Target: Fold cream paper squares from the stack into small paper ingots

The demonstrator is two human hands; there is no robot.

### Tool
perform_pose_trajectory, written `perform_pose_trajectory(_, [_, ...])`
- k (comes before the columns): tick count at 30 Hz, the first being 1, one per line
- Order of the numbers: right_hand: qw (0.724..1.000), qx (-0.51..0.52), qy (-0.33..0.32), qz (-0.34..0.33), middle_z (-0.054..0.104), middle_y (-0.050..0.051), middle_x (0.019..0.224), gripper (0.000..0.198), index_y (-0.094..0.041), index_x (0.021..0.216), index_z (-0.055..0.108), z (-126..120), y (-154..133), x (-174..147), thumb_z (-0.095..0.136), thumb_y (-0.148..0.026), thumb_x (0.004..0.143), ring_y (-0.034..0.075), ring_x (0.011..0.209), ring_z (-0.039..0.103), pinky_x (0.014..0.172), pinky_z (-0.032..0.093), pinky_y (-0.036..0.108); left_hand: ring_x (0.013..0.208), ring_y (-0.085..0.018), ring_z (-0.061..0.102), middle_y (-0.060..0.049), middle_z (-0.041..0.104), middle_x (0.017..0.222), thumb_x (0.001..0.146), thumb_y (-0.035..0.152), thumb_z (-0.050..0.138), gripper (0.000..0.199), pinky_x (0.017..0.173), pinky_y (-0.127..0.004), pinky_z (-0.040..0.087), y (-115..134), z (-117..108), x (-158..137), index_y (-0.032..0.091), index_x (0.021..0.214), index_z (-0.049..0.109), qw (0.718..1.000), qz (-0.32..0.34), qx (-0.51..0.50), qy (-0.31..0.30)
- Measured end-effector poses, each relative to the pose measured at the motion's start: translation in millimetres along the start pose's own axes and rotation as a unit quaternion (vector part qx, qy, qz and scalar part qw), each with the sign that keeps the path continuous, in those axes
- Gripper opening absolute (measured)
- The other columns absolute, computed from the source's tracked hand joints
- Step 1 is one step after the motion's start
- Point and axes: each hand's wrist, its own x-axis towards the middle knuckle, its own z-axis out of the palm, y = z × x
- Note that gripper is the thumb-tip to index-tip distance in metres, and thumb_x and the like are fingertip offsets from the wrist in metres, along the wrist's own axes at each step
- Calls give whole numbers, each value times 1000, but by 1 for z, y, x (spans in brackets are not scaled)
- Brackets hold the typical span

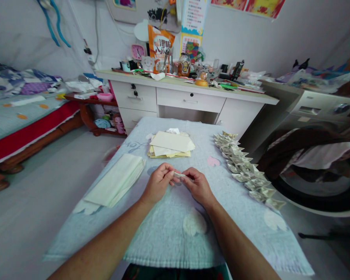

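Between my two hands is a small folded piece of paper (pixel 179 175), pale and narrow, held just above the cloth-covered table. My left hand (pixel 161 179) pinches its left end between thumb and fingers. The other end is gripped by my right hand (pixel 196 183), thumb pressed on top. Part of the paper is hidden by my fingers. Beyond my hands lies a stack of cream paper sheets (pixel 171 142). A pile of long, pale green folded paper (pixel 116 181) rests to the left. Along the right side stand rows of folded paper boats (pixel 244 165) with pointed tips.
A light blue patterned cloth (pixel 175 241) covers the table. Behind it stands a white desk (pixel 189 99) crowded with jars, a pink clock and a snack bag. A washing machine (pixel 317 116) with its door open and clothes hanging out is at right; a bed (pixel 26 112) is at left.
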Motion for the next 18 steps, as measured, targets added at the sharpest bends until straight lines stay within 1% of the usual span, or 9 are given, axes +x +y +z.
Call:
perform_pose_trajectory(3, [1000, 22, -1, 9, 59, 0, 73, 18, -18, 77, 63, -2, -1, -1, 59, -33, 86, 13, 70, 54, 68, 42, 25, 63, -11, 64, -4, 68, 91, 86, 36, 55, 23, 54, -21, 45, 2, 0, -1, 19, 98, 46, 1000, -3, -16, 4])
perform_pose_trajectory(5, [1000, 29, -3, 11, 59, 0, 73, 18, -19, 77, 62, -3, -1, -1, 59, -34, 86, 14, 71, 55, 68, 42, 25, 65, -11, 62, -3, 66, 93, 82, 35, 61, 35, 58, -22, 45, 2, -1, -1, 19, 109, 47, 1000, 1, 7, 0])
perform_pose_trajectory(6, [999, 32, -6, 10, 60, 0, 74, 18, -19, 78, 63, -3, -1, -2, 59, -35, 86, 14, 72, 55, 69, 43, 25, 67, -11, 62, -3, 66, 93, 78, 34, 66, 39, 61, -23, 46, 1, -1, -1, 18, 110, 51, 999, 6, 31, -6])
perform_pose_trajectory(8, [999, 35, -16, 8, 60, 1, 76, 18, -19, 80, 63, -2, -1, -2, 59, -35, 86, 14, 74, 56, 71, 43, 26, 62, -11, 57, 0, 63, 75, 76, 34, 67, 29, 59, -22, 43, -1, -2, 0, 16, 98, 61, 996, 8, 92, -19])
perform_pose_trajectory(10, [999, 37, -30, 8, 61, 1, 77, 17, -19, 82, 63, -1, -3, -2, 58, -34, 86, 14, 75, 56, 72, 44, 26, 59, -11, 53, 2, 59, 64, 76, 35, 65, 21, 57, -22, 40, -4, -3, 1, 15, 85, 66, 991, 11, 132, -21])
perform_pose_trajectory(12, [998, 42, -44, 13, 61, 0, 78, 15, -19, 84, 63, -1, -5, -2, 58, -32, 86, 14, 75, 56, 72, 44, 25, 58, -11, 51, 2, 57, 61, 77, 35, 64, 21, 56, -22, 39, -5, -5, 2, 15, 79, 67, 990, 13, 139, -15])
perform_pose_trajectory(14, [997, 54, -57, 25, 61, 0, 78, 13, -18, 87, 62, 0, -6, -2, 59, -31, 85, 14, 75, 55, 70, 43, 24, 57, -11, 49, 3, 56, 61, 76, 35, 65, 21, 56, -22, 38, -4, -6, 2, 15, 78, 66, 992, 12, 126, -5])
perform_pose_trajectory(18, [995, 50, -73, 41, 58, -2, 73, 15, -18, 83, 61, 0, -5, -3, 56, -32, 86, 13, 69, 53, 65, 41, 23, 55, -10, 46, 4, 52, 58, 73, 34, 67, 20, 54, -21, 35, -1, -8, 2, 15, 76, 65, 994, 4, 106, 13])
